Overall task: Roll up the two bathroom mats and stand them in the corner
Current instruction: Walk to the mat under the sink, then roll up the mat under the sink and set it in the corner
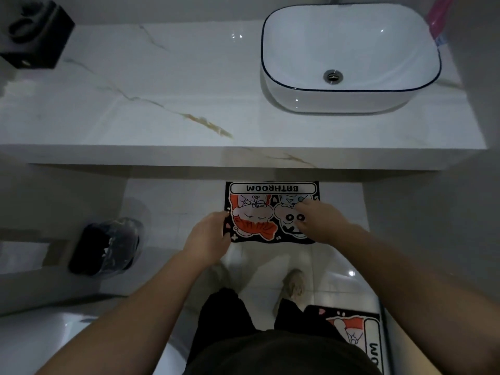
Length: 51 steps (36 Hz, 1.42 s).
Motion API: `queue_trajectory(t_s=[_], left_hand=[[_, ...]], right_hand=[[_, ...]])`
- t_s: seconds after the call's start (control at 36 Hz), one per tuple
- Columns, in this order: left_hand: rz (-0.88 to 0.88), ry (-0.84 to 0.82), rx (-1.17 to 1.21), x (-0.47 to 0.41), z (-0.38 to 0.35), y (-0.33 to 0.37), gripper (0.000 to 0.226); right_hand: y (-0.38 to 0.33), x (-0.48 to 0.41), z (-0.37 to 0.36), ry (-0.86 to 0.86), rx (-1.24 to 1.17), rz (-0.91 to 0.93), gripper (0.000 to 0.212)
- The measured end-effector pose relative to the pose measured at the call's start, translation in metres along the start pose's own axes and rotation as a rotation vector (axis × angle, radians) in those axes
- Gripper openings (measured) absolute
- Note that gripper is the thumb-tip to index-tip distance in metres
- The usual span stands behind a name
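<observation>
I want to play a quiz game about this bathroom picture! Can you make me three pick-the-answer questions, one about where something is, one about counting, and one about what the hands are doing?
1. Where is the mat the hands touch?
A. In the sink
B. On the floor below the counter
C. On the counter

2. How many cartoon mats can you see?
A. One
B. Two
C. Four

3. What is the left hand doing?
A. Gripping the mat's left edge
B. Holding a cup
C. Turning a tap

Answers:
1 B, it lies on the tiles under the counter.
2 B, a second mat shows at the lower right.
3 A, its fingers close on the edge while the right hand rests on top.
</observation>
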<state>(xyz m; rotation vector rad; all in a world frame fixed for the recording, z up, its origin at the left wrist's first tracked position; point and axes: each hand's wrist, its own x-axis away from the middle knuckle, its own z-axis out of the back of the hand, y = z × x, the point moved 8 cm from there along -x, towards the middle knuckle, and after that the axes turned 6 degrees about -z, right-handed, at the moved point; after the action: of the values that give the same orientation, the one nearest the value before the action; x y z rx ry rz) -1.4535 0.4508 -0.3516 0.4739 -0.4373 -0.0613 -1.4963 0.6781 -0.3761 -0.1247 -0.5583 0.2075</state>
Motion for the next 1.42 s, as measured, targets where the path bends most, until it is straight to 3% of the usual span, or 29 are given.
queue_trajectory(t_s=[0.14, 0.28, 0.36, 0.5, 0.72, 1.03, 1.11, 1.19, 1.33, 1.42], left_hand=[[-0.046, -0.070, -0.038, -0.030, 0.009, -0.029, 0.044], [-0.088, -0.139, -0.046, -0.068, 0.016, -0.058, 0.046], [-0.149, -0.192, -0.112, -0.092, 0.007, -0.071, 0.048], [-0.202, -0.278, -0.189, -0.124, -0.025, -0.090, 0.045], [-0.293, -0.381, -0.345, -0.186, -0.116, -0.108, 0.059], [-0.371, -0.359, -0.423, -0.321, -0.264, -0.123, 0.062], [-0.368, -0.339, -0.439, -0.356, -0.302, -0.134, 0.061], [-0.492, -0.251, -0.431, -0.394, -0.348, -0.144, 0.055], [-0.545, -0.318, -0.558, -0.448, -0.421, -0.148, 0.061], [-0.655, -0.278, -0.558, -0.478, -0.457, -0.146, 0.060]], right_hand=[[-0.012, -0.027, -0.006, -0.002, -0.010, -0.064, 0.041], [-0.018, -0.046, -0.019, -0.022, -0.089, -0.159, 0.024], [-0.018, -0.059, -0.034, -0.060, -0.059, -0.192, 0.038], [-0.006, -0.084, -0.064, -0.086, -0.076, -0.245, 0.039], [0.047, -0.138, -0.138, -0.142, -0.055, -0.254, 0.036], [0.133, -0.267, -0.264, -0.152, 0.026, -0.220, 0.051], [0.148, -0.310, -0.296, -0.081, 0.038, -0.174, 0.047], [0.165, -0.350, -0.338, -0.098, 0.081, -0.168, 0.048], [0.189, -0.411, -0.403, -0.094, 0.171, -0.142, 0.051], [0.208, -0.436, -0.434, -0.087, 0.168, -0.192, 0.052]])
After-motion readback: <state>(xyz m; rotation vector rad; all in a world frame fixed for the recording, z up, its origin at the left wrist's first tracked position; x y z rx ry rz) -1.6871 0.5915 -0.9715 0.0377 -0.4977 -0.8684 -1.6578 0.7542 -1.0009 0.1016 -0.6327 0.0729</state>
